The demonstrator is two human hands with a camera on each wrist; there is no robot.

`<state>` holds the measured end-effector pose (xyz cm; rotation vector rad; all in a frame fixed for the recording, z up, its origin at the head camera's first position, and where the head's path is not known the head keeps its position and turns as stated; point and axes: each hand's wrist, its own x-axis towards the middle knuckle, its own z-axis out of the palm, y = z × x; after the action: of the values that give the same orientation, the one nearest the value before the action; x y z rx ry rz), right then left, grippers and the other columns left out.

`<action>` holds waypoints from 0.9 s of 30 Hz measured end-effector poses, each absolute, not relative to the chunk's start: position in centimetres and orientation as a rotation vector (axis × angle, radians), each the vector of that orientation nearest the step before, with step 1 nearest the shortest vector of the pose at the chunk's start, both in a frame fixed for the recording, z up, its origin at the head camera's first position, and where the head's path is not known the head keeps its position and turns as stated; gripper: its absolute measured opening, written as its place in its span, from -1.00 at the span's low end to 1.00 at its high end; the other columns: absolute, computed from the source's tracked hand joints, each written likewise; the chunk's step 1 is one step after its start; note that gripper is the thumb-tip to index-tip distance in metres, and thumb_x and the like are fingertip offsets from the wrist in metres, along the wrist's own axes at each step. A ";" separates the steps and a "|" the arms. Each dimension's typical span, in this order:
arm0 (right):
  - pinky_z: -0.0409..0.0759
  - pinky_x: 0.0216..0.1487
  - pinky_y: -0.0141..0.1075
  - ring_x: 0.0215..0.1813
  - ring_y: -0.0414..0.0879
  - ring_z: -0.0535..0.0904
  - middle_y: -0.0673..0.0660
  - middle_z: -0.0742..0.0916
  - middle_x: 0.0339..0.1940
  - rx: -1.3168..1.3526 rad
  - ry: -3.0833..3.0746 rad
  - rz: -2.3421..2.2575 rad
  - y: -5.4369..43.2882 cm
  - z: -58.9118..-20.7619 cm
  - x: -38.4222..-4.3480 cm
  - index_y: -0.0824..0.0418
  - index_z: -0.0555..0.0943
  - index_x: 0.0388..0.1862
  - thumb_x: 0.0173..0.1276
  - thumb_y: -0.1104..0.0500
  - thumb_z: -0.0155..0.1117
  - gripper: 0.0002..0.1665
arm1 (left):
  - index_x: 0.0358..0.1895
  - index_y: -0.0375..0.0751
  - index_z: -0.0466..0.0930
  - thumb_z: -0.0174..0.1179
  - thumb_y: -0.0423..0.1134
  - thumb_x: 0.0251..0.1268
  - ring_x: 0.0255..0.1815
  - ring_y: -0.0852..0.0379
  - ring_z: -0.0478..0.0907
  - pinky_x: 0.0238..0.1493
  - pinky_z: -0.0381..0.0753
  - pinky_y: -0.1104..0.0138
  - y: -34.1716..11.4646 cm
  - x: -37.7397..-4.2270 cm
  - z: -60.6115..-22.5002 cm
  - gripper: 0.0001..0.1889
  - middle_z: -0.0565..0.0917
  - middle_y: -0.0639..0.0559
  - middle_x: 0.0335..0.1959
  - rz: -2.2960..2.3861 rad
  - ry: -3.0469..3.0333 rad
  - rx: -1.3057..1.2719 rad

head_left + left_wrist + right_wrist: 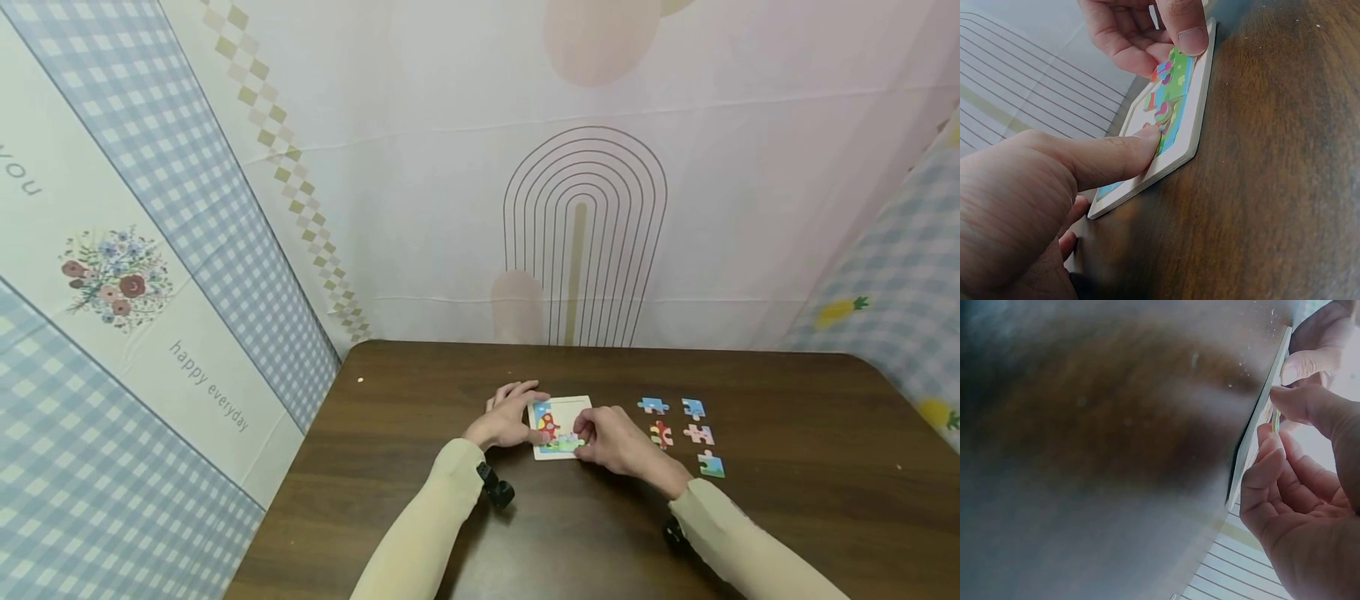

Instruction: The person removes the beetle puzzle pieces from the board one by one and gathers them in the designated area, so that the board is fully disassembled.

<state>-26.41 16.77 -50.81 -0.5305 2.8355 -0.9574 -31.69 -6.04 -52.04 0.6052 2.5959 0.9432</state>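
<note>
On the table lies a small white-framed puzzle board (564,457), partly filled with a red mushroom picture (548,427) and a green strip along its near side. My left hand (510,421) spans the board's left side. Its straight thumb (1125,153) presses on the picture near the frame, while other fingers extend along the far left. My right hand (617,439) pinches a green jigsaw piece (1180,70) between thumb and fingers, over the board's near right corner. Seen from the right wrist, that piece (1275,420) appears edge-on and tilted up from the board.
Right of the board lie several loose jigsaw pieces, among them a blue one (653,406), a red one (661,434), a pink one (700,434) and a blue-green one (711,464). The brown wooden table (420,375) meets a patterned cloth backdrop (435,208) behind.
</note>
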 end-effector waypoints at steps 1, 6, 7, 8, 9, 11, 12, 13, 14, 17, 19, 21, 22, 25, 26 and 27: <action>0.53 -0.31 -0.41 -0.34 -0.20 0.54 0.03 0.72 -0.39 -0.531 2.844 -0.956 16.8 -50.8 -26.4 0.26 0.73 -0.22 0.19 0.31 0.67 -0.75 | 0.58 0.04 0.50 0.49 -0.17 0.36 0.82 -0.18 -0.05 0.74 -0.03 -0.25 -6.0 -31.7 -52.0 -0.29 0.17 0.06 0.82 0.943 2.596 0.606; 0.52 -0.32 -0.41 -0.35 -0.21 0.54 0.02 0.72 -0.40 -0.499 2.861 -0.977 17.4 -51.0 -26.1 0.24 0.74 -0.24 0.19 0.28 0.67 -0.76 | 0.59 0.05 0.49 0.48 -0.16 0.38 0.83 -0.18 -0.06 0.75 -0.04 -0.24 -6.0 -31.6 -51.9 -0.29 0.16 0.07 0.83 0.931 2.596 0.609; 0.52 -0.31 -0.41 -0.35 -0.20 0.54 0.02 0.72 -0.40 -0.484 2.857 -0.990 17.6 -51.0 -26.0 0.24 0.74 -0.23 0.19 0.28 0.67 -0.76 | 0.59 0.05 0.49 0.48 -0.15 0.39 0.83 -0.18 -0.06 0.75 -0.04 -0.24 -6.0 -31.6 -51.9 -0.29 0.16 0.07 0.83 0.929 2.595 0.610; 0.52 -0.31 -0.41 -0.34 -0.18 0.53 0.03 0.71 -0.40 -0.471 2.852 -1.001 17.8 -51.0 -25.8 0.24 0.74 -0.23 0.19 0.28 0.67 -0.76 | 0.59 0.06 0.49 0.48 -0.14 0.39 0.83 -0.17 -0.06 0.75 -0.04 -0.24 -6.0 -31.6 -51.9 -0.29 0.16 0.07 0.83 0.926 2.595 0.610; 0.51 -0.32 -0.41 -0.34 -0.18 0.53 0.03 0.71 -0.40 -0.461 2.851 -1.007 18.1 -51.0 -25.7 0.24 0.74 -0.23 0.20 0.28 0.67 -0.76 | 0.59 0.06 0.49 0.48 -0.13 0.40 0.83 -0.17 -0.06 0.75 -0.04 -0.24 -6.1 -31.6 -51.9 -0.29 0.16 0.07 0.83 0.924 2.594 0.611; 0.50 -0.32 -0.40 -0.34 -0.17 0.52 0.03 0.70 -0.40 -0.450 2.846 -1.019 18.6 -51.0 -25.3 0.25 0.74 -0.21 0.21 0.28 0.66 -0.76 | 0.59 0.07 0.49 0.48 -0.13 0.40 0.84 -0.17 -0.07 0.75 -0.05 -0.24 -6.1 -31.5 -51.9 -0.29 0.16 0.08 0.83 0.926 2.591 0.609; 0.50 -0.32 -0.40 -0.34 -0.16 0.52 0.03 0.70 -0.40 -0.441 2.842 -1.029 18.9 -50.9 -25.1 0.25 0.74 -0.21 0.22 0.28 0.65 -0.77 | 0.59 0.07 0.49 0.48 -0.13 0.40 0.84 -0.17 -0.07 0.75 -0.05 -0.24 -6.2 -31.5 -51.9 -0.29 0.16 0.08 0.83 0.929 2.590 0.608; 0.50 -0.32 -0.40 -0.34 -0.16 0.52 0.03 0.70 -0.40 -0.443 2.847 -1.032 19.2 -50.9 -24.9 0.25 0.74 -0.21 0.22 0.28 0.65 -0.77 | 0.59 0.07 0.49 0.48 -0.13 0.40 0.84 -0.17 -0.07 0.75 -0.05 -0.24 -6.2 -31.5 -51.9 -0.29 0.16 0.08 0.83 0.929 2.589 0.608; 0.50 -0.32 -0.40 -0.34 -0.17 0.52 0.02 0.70 -0.40 -0.447 2.853 -1.032 19.6 -50.9 -24.7 0.25 0.74 -0.21 0.22 0.28 0.64 -0.77 | 0.59 0.06 0.49 0.48 -0.13 0.40 0.84 -0.17 -0.08 0.75 -0.06 -0.24 -6.2 -31.5 -51.8 -0.29 0.16 0.08 0.83 0.933 2.589 0.606; 0.51 -0.31 -0.40 -0.36 -0.21 0.51 0.00 0.70 -0.40 -0.471 2.868 -1.043 20.7 -50.9 -23.9 0.23 0.74 -0.21 0.22 0.28 0.64 -0.78 | 0.59 0.03 0.49 0.49 -0.14 0.39 0.84 -0.18 -0.07 0.75 -0.06 -0.24 -6.3 -31.5 -51.9 -0.29 0.17 0.05 0.82 0.935 2.592 0.609; 0.52 -0.31 -0.41 -0.39 -0.26 0.50 -0.02 0.70 -0.41 -0.488 2.891 -1.037 21.5 -50.9 -23.4 0.21 0.74 -0.23 0.22 0.28 0.65 -0.78 | 0.59 0.01 0.49 0.49 -0.14 0.39 0.84 -0.18 -0.07 0.74 -0.06 -0.24 -6.3 -31.6 -51.9 -0.29 0.17 0.04 0.82 0.935 2.593 0.614; 0.52 -0.31 -0.41 -0.40 -0.31 0.49 -0.05 0.69 -0.42 -0.498 2.909 -1.033 22.3 -50.8 -23.0 0.19 0.74 -0.25 0.21 0.27 0.65 -0.79 | 0.59 0.01 0.48 0.50 -0.14 0.39 0.84 -0.19 -0.07 0.74 -0.06 -0.24 -6.3 -31.5 -51.9 -0.28 0.17 0.03 0.82 0.929 2.594 0.620; 0.51 -0.32 -0.42 -0.40 -0.33 0.48 -0.06 0.69 -0.43 -0.498 2.915 -1.031 22.6 -50.9 -22.8 0.18 0.74 -0.26 0.20 0.26 0.65 -0.79 | 0.59 0.01 0.48 0.49 -0.13 0.40 0.84 -0.19 -0.07 0.74 -0.05 -0.24 -6.3 -31.5 -51.9 -0.28 0.17 0.03 0.83 0.927 2.594 0.623; 0.50 -0.33 -0.43 -0.40 -0.36 0.46 -0.08 0.67 -0.45 -0.483 2.927 -1.021 23.8 -50.9 -22.2 0.17 0.73 -0.28 0.17 0.26 0.65 -0.79 | 0.59 0.02 0.48 0.49 -0.13 0.39 0.84 -0.18 -0.07 0.74 -0.05 -0.24 -6.3 -31.4 -51.8 -0.28 0.16 0.03 0.83 0.922 2.591 0.623; 0.50 -0.33 -0.43 -0.40 -0.37 0.46 -0.08 0.67 -0.45 -0.483 2.927 -1.024 24.2 -51.0 -22.1 0.17 0.73 -0.28 0.17 0.27 0.65 -0.78 | 0.60 0.02 0.48 0.49 -0.13 0.40 0.84 -0.18 -0.08 0.74 -0.05 -0.25 -6.3 -31.4 -51.7 -0.28 0.16 0.03 0.83 0.920 2.589 0.625; 0.50 -0.34 -0.43 -0.40 -0.37 0.46 -0.08 0.67 -0.45 -0.480 2.925 -1.026 24.7 -51.0 -21.9 0.18 0.73 -0.28 0.17 0.27 0.65 -0.78 | 0.60 0.02 0.48 0.49 -0.13 0.39 0.84 -0.19 -0.08 0.74 -0.06 -0.25 -6.2 -31.5 -51.8 -0.28 0.16 0.03 0.83 0.919 2.590 0.625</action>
<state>-21.94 24.66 -50.97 -0.4796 2.9253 -1.0262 -31.51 -6.22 -51.78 0.6245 2.5897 0.9191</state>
